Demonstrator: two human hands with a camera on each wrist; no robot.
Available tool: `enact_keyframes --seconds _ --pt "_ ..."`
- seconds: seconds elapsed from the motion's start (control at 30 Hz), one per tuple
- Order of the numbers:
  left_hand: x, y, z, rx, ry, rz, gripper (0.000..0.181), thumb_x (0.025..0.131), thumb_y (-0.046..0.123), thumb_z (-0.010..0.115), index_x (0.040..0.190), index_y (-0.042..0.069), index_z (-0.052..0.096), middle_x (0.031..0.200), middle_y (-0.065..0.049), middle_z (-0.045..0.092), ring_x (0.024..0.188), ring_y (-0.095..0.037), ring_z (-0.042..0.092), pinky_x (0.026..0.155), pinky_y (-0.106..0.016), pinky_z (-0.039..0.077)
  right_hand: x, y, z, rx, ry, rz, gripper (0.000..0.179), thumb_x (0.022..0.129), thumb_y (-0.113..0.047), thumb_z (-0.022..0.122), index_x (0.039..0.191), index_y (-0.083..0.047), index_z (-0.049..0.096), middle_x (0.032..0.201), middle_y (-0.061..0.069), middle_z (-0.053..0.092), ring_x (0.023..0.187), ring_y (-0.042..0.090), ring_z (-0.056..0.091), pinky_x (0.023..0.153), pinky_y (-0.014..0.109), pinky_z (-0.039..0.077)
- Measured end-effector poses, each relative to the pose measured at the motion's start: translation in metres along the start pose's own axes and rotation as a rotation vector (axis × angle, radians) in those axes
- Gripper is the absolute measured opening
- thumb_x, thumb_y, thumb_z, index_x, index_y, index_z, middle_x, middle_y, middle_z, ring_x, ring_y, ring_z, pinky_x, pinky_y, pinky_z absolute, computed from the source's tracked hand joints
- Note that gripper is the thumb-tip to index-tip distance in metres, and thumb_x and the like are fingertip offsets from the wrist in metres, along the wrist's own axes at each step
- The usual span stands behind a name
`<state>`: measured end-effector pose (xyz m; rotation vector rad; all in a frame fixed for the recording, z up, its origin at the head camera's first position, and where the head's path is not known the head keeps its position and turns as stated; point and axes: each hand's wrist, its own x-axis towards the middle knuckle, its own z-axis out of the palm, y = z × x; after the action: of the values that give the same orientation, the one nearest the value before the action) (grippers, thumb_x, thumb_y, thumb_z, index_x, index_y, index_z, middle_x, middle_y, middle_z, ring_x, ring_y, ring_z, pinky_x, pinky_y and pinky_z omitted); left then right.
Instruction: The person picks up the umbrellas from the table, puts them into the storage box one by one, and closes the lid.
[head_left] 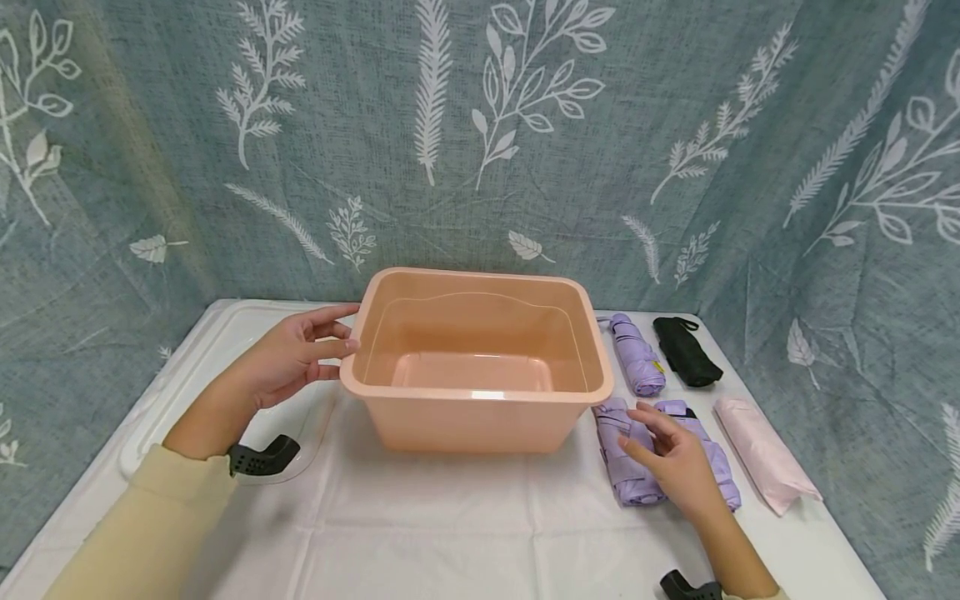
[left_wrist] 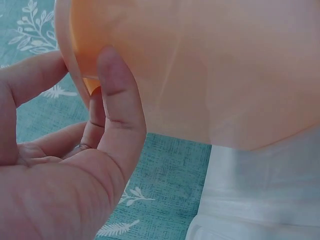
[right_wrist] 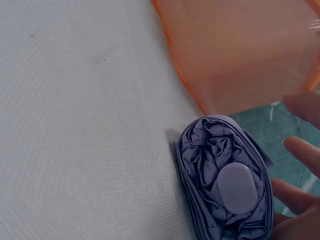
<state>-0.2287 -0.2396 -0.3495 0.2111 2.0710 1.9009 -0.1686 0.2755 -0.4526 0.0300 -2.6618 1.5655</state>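
A peach plastic basin (head_left: pixel 480 425) stands upright on the white-covered table, its inside facing up. My left hand (head_left: pixel 300 354) holds the basin's left rim, the thumb at the near side and the fingers farther back; the left wrist view shows the thumb (left_wrist: pixel 117 85) over the wall. My right hand (head_left: pixel 678 467) hovers over two folded lilac umbrellas, fingers spread and loosely bent, holding nothing. One lilac umbrella (head_left: pixel 626 475) lies beside the basin; the other lilac umbrella (head_left: pixel 712 450) is partly hidden by the hand. The right wrist view faces an umbrella's end cap (right_wrist: pixel 237 187).
Behind these lie a third lilac umbrella (head_left: pixel 637 354) and a black folded umbrella (head_left: pixel 686 352). A pale pink folded umbrella (head_left: pixel 765 454) lies near the right table edge. At left is a white lid-like tray (head_left: pixel 142 442). Leaf-patterned curtain (head_left: pixel 465 208) closes off the back and sides.
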Motion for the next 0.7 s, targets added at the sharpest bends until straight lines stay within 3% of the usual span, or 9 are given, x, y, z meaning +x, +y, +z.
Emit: enact_keyframes --seconds 0.13,0.27,0.47,0.7 --pt "-0.0004 0.003 -0.0007 0.007 -0.012 -0.009 0.077 0.099 0.011 0.068 0.163 0.01 0.026 0.11 0.001 0.059 0.099 -0.011 0.071 0.085 -0.033 0.064 -0.001 0.001 0.0004 -0.015 -0.006 0.001 0.054 0.091 -0.026 0.08 0.137 -0.003 0.064 0.157 0.018 0.047 0.147 0.032 0.043 0.111 0.02 0.04" --pt "-0.0007 0.0054 -0.0009 0.016 -0.031 -0.022 0.077 0.099 0.011 0.067 0.164 0.01 0.025 0.113 -0.001 0.059 0.099 -0.011 0.071 0.087 -0.035 0.064 -0.0014 0.002 0.0002 -0.039 -0.018 -0.01 0.055 0.091 -0.026 0.08 0.138 -0.003 0.063 0.158 0.021 0.045 0.148 0.035 0.041 0.102 0.005 0.036" --pt "-0.0007 0.0083 -0.001 0.04 -0.044 -0.046 0.078 0.099 0.012 0.067 0.164 0.01 0.024 0.114 -0.002 0.057 0.098 -0.011 0.071 0.087 -0.037 0.064 -0.0017 0.0053 0.0014 -0.108 -0.022 -0.031 0.054 0.09 -0.026 0.08 0.138 -0.005 0.064 0.154 0.02 0.05 0.143 0.036 0.046 0.101 0.008 0.04" --pt "-0.0021 0.0099 -0.0012 0.046 -0.042 -0.061 0.079 0.099 0.011 0.067 0.164 0.01 0.023 0.115 -0.002 0.056 0.096 -0.011 0.071 0.085 -0.036 0.064 -0.0003 0.0071 0.0038 -0.167 -0.022 -0.034 0.051 0.092 -0.023 0.078 0.138 -0.008 0.064 0.147 0.018 0.058 0.137 0.033 0.052 0.106 0.026 0.047"
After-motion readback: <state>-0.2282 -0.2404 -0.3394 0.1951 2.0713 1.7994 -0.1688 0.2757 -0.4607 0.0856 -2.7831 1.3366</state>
